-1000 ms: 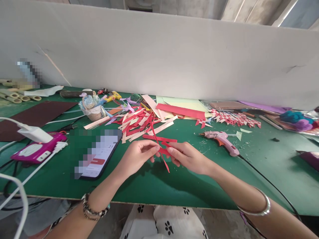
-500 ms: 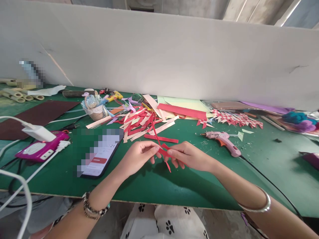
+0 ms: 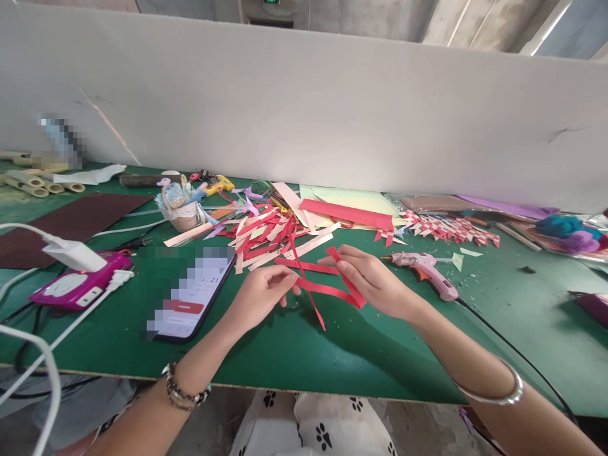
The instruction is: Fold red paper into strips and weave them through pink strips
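Observation:
A red paper strip [image 3: 329, 289] spans the gap between my hands above the green table. My left hand [image 3: 261, 296] pinches its left end between thumb and fingertips. My right hand [image 3: 382, 284] is closed on the other end, where the strip bends back sharply and its tip rises past the fingers. A second, narrow red strip [image 3: 311, 303] runs from the pile down behind the held one. Just beyond my hands lies a flat red strip [image 3: 308, 266]. Farther back is a tangled pile of red and pale pink strips [image 3: 261, 233].
A phone [image 3: 197, 294] lies left of my left hand, near a purple power strip [image 3: 80, 282] with white cables. To the right rests a pink glue gun [image 3: 422, 266], its cord trailing forward. Red-and-white woven pieces [image 3: 451, 228] and a red sheet [image 3: 349, 213] lie farther back.
My hands have moved apart, the right one going up and to the right. The red strip, bunched between my fingers before, now stretches out between them.

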Motion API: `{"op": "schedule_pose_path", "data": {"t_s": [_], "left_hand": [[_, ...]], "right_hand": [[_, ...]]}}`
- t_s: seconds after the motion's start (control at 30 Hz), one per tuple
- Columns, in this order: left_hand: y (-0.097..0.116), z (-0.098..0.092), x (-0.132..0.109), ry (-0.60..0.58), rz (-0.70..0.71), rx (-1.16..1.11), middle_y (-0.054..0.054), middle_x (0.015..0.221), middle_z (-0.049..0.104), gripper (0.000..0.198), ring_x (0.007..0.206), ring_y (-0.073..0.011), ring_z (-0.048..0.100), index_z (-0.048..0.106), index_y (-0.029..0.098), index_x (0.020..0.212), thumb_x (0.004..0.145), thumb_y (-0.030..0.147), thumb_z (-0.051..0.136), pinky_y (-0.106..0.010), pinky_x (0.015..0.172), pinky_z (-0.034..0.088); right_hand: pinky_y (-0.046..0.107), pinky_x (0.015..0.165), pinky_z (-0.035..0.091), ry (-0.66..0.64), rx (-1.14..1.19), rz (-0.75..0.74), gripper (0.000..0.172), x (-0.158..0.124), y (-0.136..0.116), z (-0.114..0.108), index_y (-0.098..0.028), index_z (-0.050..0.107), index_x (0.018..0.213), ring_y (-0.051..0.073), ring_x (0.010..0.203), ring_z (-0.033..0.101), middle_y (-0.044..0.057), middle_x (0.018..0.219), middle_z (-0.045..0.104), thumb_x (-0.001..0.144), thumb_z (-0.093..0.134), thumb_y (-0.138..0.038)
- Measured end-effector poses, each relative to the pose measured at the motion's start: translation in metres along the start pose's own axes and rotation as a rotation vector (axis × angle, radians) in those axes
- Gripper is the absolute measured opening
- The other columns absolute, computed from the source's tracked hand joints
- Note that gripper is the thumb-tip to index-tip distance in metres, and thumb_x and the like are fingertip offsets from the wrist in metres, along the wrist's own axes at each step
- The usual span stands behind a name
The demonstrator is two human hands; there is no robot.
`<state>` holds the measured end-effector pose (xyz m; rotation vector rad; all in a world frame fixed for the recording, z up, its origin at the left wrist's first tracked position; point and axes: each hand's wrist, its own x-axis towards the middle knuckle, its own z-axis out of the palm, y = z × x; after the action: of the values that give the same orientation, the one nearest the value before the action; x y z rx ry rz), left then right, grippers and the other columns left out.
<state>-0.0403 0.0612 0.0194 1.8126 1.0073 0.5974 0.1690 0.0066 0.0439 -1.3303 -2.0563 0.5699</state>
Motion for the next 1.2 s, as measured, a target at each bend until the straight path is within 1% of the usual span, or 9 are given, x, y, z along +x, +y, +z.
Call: {"op": "schedule_pose_path", "data": {"t_s": [0.1, 0.2, 0.3, 0.4, 0.5, 0.73, 0.93, 1.1, 1.2], "left_hand": [[-0.002, 0.0, 0.001, -0.003, -0.021, -0.003, -0.003, 0.074, 0.067, 0.034, 0.048, -0.0106, 0.052, 0.061, 0.016, 0.077, 0.082, 0.047, 0.048, -0.022, 0.047, 0.039], [-0.002, 0.001, 0.0, -0.014, -0.023, -0.017, -0.003, 0.075, 0.068, 0.035, 0.049, -0.0102, 0.051, 0.062, 0.016, 0.079, 0.082, 0.047, 0.047, -0.021, 0.046, 0.038], [0.002, 0.004, -0.001, -0.026, -0.011, -0.053, -0.003, 0.077, 0.068, 0.034, 0.048, -0.0091, 0.05, 0.062, 0.016, 0.079, 0.082, 0.047, 0.048, -0.021, 0.047, 0.038], [0.008, 0.008, -0.002, -0.033, -0.018, -0.044, -0.001, 0.064, 0.064, 0.035, 0.046, -0.0099, 0.049, 0.064, 0.017, 0.079, 0.082, 0.047, 0.047, -0.021, 0.045, 0.035], [0.011, 0.011, -0.004, -0.05, -0.025, -0.012, 0.003, 0.047, 0.053, 0.038, 0.044, -0.0114, 0.048, 0.065, 0.017, 0.078, 0.082, 0.049, 0.046, -0.021, 0.043, 0.032], [0.007, 0.015, -0.008, -0.08, -0.008, -0.024, 0.003, 0.047, 0.052, 0.036, 0.045, -0.0103, 0.043, 0.064, 0.017, 0.077, 0.083, 0.047, 0.046, -0.021, 0.044, 0.029], [0.009, 0.015, -0.012, -0.085, 0.0, 0.0, 0.002, 0.047, 0.05, 0.048, 0.04, -0.0077, 0.031, 0.057, 0.016, 0.057, 0.086, 0.049, 0.038, -0.022, 0.042, 0.023], [0.01, 0.014, -0.013, -0.14, 0.025, -0.054, 0.001, 0.063, 0.06, 0.028, 0.052, -0.0102, 0.05, 0.066, 0.018, 0.083, 0.083, 0.041, 0.051, -0.02, 0.049, 0.034], [0.011, 0.013, -0.014, -0.144, 0.037, -0.022, 0.001, 0.062, 0.061, 0.026, 0.054, -0.0106, 0.053, 0.068, 0.018, 0.082, 0.084, 0.036, 0.049, -0.02, 0.053, 0.038]], "right_hand": [[0.025, 0.063, 0.04, -0.038, 0.01, 0.015, 0.035, -0.003, -0.001, -0.003, -0.016, 0.059, 0.109, 0.013, 0.067, 0.048, 0.004, 0.076, 0.053, 0.094, 0.029, -0.026], [0.021, 0.053, 0.037, -0.152, 0.149, 0.05, 0.033, -0.007, -0.004, 0.001, -0.019, 0.049, 0.119, 0.009, 0.055, 0.043, -0.002, 0.066, 0.05, 0.092, 0.031, -0.022], [0.019, 0.05, 0.036, -0.216, 0.263, 0.07, 0.026, -0.009, -0.006, 0.009, -0.017, 0.044, 0.114, 0.007, 0.052, 0.042, -0.004, 0.063, 0.053, 0.09, 0.035, -0.019], [0.018, 0.049, 0.035, -0.215, 0.297, 0.114, 0.01, -0.008, -0.008, 0.015, -0.017, 0.049, 0.092, 0.007, 0.051, 0.043, -0.004, 0.06, 0.056, 0.088, 0.041, -0.022], [0.019, 0.049, 0.035, -0.18, 0.274, 0.148, 0.015, -0.007, -0.007, 0.021, -0.017, 0.054, 0.078, 0.007, 0.05, 0.043, -0.004, 0.056, 0.054, 0.086, 0.047, -0.028], [0.019, 0.044, 0.029, -0.119, 0.235, 0.22, 0.027, -0.007, -0.001, 0.029, -0.017, 0.052, 0.067, 0.007, 0.045, 0.039, -0.005, 0.05, 0.046, 0.083, 0.051, -0.038], [0.019, 0.044, 0.027, -0.113, 0.136, 0.186, 0.022, -0.006, -0.003, 0.026, -0.017, 0.055, 0.068, 0.006, 0.046, 0.037, -0.004, 0.053, 0.049, 0.084, 0.051, -0.033], [0.019, 0.046, 0.029, -0.105, 0.096, 0.157, 0.02, -0.006, -0.004, 0.024, -0.017, 0.055, 0.069, 0.007, 0.048, 0.037, -0.004, 0.055, 0.049, 0.084, 0.05, -0.029], [0.02, 0.049, 0.031, -0.111, 0.11, 0.137, 0.021, -0.006, -0.004, 0.023, -0.017, 0.057, 0.071, 0.008, 0.051, 0.04, -0.003, 0.058, 0.052, 0.085, 0.048, -0.03]]}}
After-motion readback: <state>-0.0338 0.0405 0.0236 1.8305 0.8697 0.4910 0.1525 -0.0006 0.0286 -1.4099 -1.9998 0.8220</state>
